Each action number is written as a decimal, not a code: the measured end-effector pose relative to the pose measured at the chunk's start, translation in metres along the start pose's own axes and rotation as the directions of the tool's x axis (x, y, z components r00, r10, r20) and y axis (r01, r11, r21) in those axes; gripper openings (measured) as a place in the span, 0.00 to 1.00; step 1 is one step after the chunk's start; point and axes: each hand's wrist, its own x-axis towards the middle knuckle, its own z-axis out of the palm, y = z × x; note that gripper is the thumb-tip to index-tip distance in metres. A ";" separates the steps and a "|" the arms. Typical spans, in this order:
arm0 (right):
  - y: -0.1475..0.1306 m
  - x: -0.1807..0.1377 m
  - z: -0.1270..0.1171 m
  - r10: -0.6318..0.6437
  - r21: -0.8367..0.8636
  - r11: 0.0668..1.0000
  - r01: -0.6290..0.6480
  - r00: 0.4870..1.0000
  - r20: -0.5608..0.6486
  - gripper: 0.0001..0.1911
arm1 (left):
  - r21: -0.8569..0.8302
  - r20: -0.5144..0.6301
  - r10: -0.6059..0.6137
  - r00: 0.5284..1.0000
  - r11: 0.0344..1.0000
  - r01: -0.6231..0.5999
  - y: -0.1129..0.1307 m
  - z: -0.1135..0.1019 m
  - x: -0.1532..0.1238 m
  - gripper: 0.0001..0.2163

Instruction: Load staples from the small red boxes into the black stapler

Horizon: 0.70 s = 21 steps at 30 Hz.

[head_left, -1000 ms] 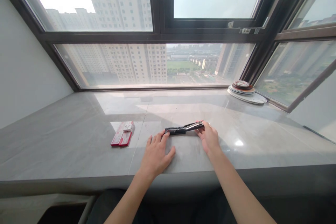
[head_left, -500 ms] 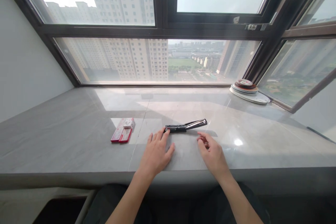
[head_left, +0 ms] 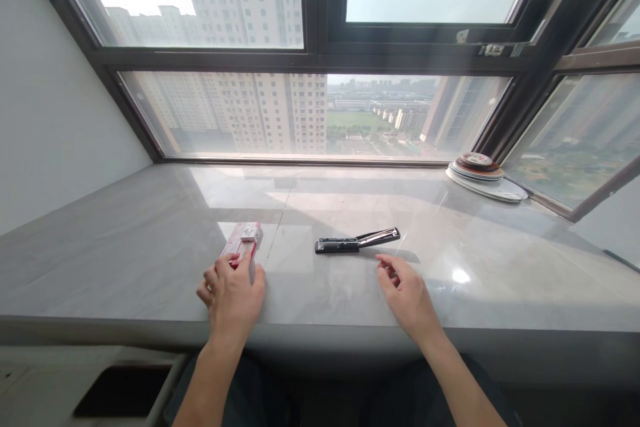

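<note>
My left hand (head_left: 234,300) is at the near end of the small red-and-white boxes (head_left: 251,232), its fingers apart and the fingertips over or touching the red edge. Those fingers hide part of the boxes, and I cannot tell how firm the contact is. To the right lies a black stapler (head_left: 337,245), its top arm swung back so the metal channel shows. My right hand (head_left: 411,297) rests on the counter just below the stapler's right end, apart from it. Its fingers are curled together, with anything between them too small to make out.
A stack of plates (head_left: 480,175) stands in the far right corner by the window. The grey stone counter (head_left: 120,247) ends in a front edge below my wrists. Dark window frames (head_left: 320,61) border its back, and a pale wall (head_left: 60,120) rises at left.
My left hand has left the stapler's left end and moved left to the red-and-white boxes. My right hand keeps its place and curled pose. The view has shifted slightly.
</note>
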 end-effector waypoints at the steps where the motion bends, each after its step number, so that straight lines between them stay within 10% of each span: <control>1: 0.001 0.000 0.000 -0.002 -0.002 1.000 0.002 1.000 0.003 0.20 | 0.019 0.017 -0.009 1.000 1.000 0.009 -0.010 0.000 0.000 0.17; 7: 0.006 0.002 0.005 -0.063 -0.061 0.996 0.064 0.998 0.015 0.19 | -0.404 0.191 0.304 0.933 0.891 -0.208 -0.029 0.002 0.002 0.14; 14: -0.007 0.010 0.011 -0.046 -0.117 0.991 0.071 0.977 0.209 0.14 | -0.734 0.277 0.599 0.751 0.636 -0.237 0.042 -0.001 0.003 0.16; 21: -0.010 0.061 0.005 0.159 0.002 0.980 -0.197 0.798 0.581 0.21 | -0.856 0.226 0.706 0.671 0.473 -0.209 0.084 0.023 0.013 0.21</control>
